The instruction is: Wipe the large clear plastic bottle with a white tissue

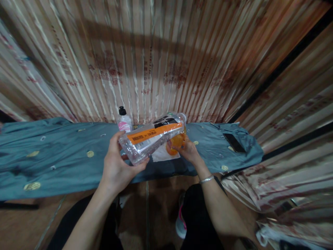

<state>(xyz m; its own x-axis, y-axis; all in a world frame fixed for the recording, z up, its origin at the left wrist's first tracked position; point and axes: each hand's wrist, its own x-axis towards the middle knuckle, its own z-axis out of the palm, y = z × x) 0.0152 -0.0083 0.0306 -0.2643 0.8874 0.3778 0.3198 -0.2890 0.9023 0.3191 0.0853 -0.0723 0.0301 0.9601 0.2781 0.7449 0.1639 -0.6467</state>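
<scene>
My left hand (118, 165) is wrapped round the lower end of a large clear plastic bottle (153, 137) with an orange, black and white label. The bottle lies almost level in the air, its far end slightly raised to the right. Below that end, my right hand (188, 148) has its fingers closed on a rounded orange object (177, 140), whose exact kind I cannot make out. Just under it, a second orange shape (170, 149) shows over a white tissue (163, 155); whether the two are one thing is unclear.
A small pump bottle (125, 121) with a black top and pink print stands behind the large bottle. A dark phone (234, 143) lies at the right on the teal cloth (70, 149) covering a narrow table. Patterned curtains (145, 62) hang close behind and to the right.
</scene>
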